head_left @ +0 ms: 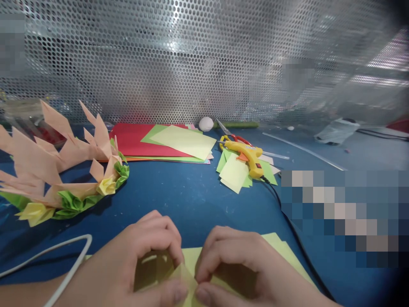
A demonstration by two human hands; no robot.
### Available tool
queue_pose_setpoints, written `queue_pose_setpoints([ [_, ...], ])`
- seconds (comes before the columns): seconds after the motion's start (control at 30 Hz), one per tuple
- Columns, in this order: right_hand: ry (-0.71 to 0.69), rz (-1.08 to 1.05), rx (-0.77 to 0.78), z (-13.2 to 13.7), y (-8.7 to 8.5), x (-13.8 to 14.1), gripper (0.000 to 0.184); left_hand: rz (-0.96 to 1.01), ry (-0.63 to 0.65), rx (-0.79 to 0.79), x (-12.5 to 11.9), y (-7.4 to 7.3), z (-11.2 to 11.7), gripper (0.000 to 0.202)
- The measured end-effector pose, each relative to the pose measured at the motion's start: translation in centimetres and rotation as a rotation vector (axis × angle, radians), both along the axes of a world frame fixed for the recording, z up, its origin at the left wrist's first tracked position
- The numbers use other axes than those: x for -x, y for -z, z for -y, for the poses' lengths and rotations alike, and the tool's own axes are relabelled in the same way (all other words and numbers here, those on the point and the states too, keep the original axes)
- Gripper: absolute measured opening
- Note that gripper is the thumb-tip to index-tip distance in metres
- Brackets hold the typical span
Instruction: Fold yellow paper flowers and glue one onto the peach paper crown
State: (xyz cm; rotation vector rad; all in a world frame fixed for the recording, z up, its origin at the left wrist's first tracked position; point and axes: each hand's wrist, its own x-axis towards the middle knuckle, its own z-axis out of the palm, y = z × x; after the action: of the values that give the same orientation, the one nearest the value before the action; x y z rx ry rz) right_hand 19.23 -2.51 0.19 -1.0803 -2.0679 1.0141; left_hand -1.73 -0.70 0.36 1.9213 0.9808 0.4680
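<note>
Both of my hands are at the bottom of the view, pinching one sheet of pale yellow-green paper (284, 249) that lies on the blue table. My left hand (143, 260) is curled, thumb and fingertips pressed onto a folded part of the paper. My right hand (243, 266) is curled the same way, its thumb meeting the left thumb at the fold. The paper's far corner sticks out to the right of my right hand.
A peach, green and yellow paper flower wreath (64, 179) sits at the left. A stack of coloured paper sheets (166, 143), a yellow glue gun (249, 155) with black cord, scissors (231, 136) and paper scraps lie behind. A white cable (64, 256) crosses lower left. Perforated metal screen at the back.
</note>
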Motion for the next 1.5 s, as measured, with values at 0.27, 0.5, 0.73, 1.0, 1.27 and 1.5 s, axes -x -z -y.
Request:
queue_pose_setpoints([
  [0.27,0.066,-0.079,0.065,0.2,0.0,0.0,0.012,0.103,0.026,0.109,0.1,0.2,0.1,0.015],
  [0.5,0.09,-0.033,0.08,0.2,0.0,0.3,0.012,-0.006,0.052,0.08,-0.6,-0.2,0.0,0.017],
  [0.73,0.114,-0.019,0.083,0.4,0.0,0.5,0.012,-0.047,0.023,0.088,-1.1,-0.4,0.1,0.021],
  [1.0,0.123,-0.005,0.0,0.3,0.0,0.7,0.014,-0.001,-0.033,0.105,-1.0,-0.4,0.3,0.021],
  [1.27,0.099,0.012,-0.144,0.4,-0.3,0.4,0.014,0.04,-0.066,0.129,-1.3,-0.1,0.3,0.019],
  [1.5,0.025,0.033,-0.276,0.3,-0.3,0.1,0.016,0.061,-0.076,0.127,-1.2,0.0,0.3,0.016],
])
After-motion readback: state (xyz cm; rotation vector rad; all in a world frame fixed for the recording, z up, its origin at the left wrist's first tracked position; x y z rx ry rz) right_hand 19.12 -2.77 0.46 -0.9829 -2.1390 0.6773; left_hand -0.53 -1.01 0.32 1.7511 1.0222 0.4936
